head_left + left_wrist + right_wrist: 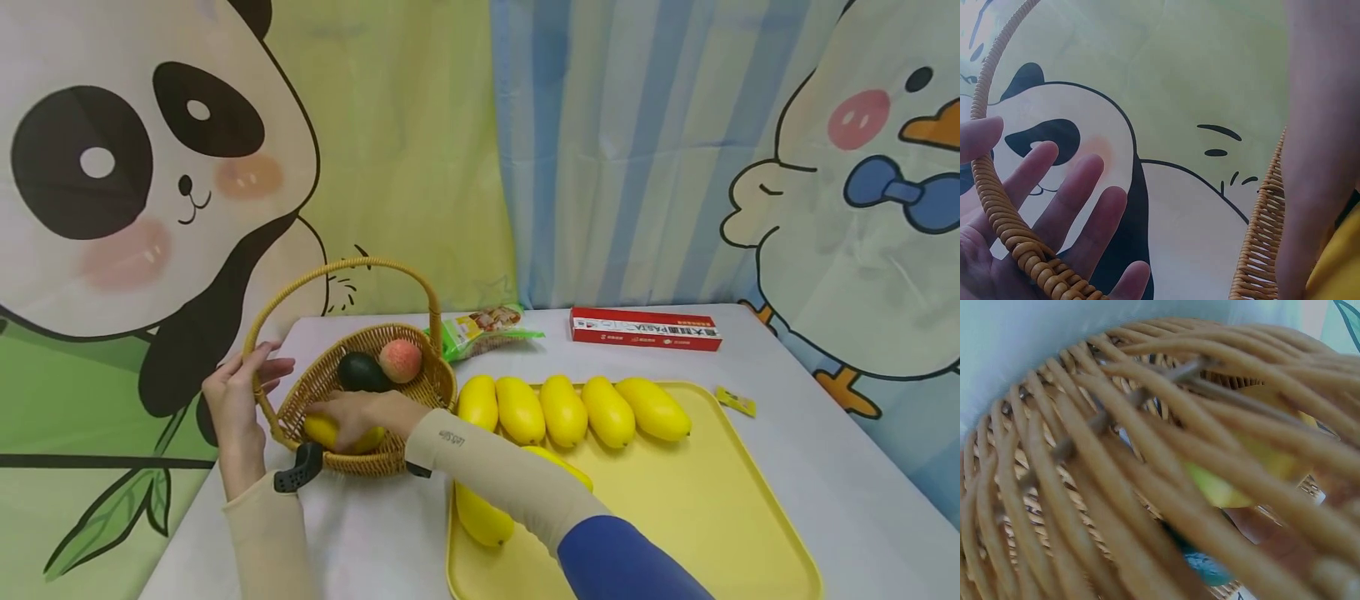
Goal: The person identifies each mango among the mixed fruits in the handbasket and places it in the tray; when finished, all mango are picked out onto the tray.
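A wicker basket (435, 382) with a tall handle stands at the left of the table. My left hand (243, 400) is at the near left side of the handle (999, 209), thumb across it and the other fingers stretched out behind. Inside the basket, my right hand (358, 414) grips a yellow mango (321, 430) from above. A dark green avocado (360, 372) and a pinkish peach (401, 361) lie just beyond it. In the right wrist view, basket weave covers most of the mango (1222, 487) and the hand.
A yellow tray (697, 492) right of the basket holds several mangoes (564, 411), with the right forearm stretched over its left part. Behind are a green packet (480, 332) and a red pasta box (645, 328). A small yellow packet (736, 402) lies beside the tray.
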The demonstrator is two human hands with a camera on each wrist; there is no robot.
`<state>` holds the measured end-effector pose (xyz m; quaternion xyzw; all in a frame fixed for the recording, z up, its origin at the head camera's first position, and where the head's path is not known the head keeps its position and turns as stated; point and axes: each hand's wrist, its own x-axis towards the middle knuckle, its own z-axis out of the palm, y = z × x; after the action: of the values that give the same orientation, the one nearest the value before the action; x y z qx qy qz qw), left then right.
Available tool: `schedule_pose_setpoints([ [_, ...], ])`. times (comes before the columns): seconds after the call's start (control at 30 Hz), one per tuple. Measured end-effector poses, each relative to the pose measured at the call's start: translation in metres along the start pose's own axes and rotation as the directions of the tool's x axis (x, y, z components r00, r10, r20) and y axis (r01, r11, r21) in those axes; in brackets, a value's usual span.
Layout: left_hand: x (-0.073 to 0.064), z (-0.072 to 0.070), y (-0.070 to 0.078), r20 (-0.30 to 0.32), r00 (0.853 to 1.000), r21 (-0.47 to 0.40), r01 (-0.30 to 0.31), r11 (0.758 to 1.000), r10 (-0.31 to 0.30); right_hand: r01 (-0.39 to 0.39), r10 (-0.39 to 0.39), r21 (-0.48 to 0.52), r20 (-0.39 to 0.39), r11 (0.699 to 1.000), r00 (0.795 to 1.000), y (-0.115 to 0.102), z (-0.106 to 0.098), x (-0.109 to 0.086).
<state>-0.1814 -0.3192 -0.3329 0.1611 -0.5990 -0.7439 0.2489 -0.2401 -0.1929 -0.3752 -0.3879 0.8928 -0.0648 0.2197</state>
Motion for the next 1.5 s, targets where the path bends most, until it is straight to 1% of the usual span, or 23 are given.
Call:
schedule_pose_setpoints([
  [0.23,-0.001,0.000,-0.002,0.002,1.000,0.012,-0.019,1.000,0.019,-0.003,0.001,-0.074,-0.034,0.997,0.999,0.003,0.005,0.000],
  [0.47,0.000,0.000,-0.002,-0.002,1.000,0.024,-0.021,0.999,0.021,0.001,-0.008,-0.101,-0.069,0.995,0.998,0.012,0.004,0.000],
  [0.6,0.000,0.000,-0.001,-0.009,1.000,0.022,-0.020,1.000,0.021,0.015,-0.025,-0.094,-0.098,0.995,0.995,0.015,0.000,-0.003],
  [0.8,0.000,0.000,0.000,-0.013,1.000,0.023,-0.019,1.000,0.019,0.056,-0.065,-0.069,-0.139,0.996,0.988,0.015,-0.009,-0.015],
  [1.03,0.000,0.000,-0.001,-0.005,1.000,0.035,-0.026,0.999,0.026,0.071,-0.074,-0.026,-0.174,0.997,0.982,0.017,-0.014,-0.027],
  [1.27,-0.001,0.000,-0.003,0.011,1.000,0.031,-0.018,0.999,0.017,0.099,-0.097,-0.002,-0.225,0.995,0.970,0.022,-0.015,-0.041],
  [1.5,-0.001,-0.001,-0.002,-0.001,1.000,0.052,-0.025,0.998,0.025,0.125,-0.121,-0.007,-0.305,0.992,0.944,0.025,-0.017,-0.055],
])
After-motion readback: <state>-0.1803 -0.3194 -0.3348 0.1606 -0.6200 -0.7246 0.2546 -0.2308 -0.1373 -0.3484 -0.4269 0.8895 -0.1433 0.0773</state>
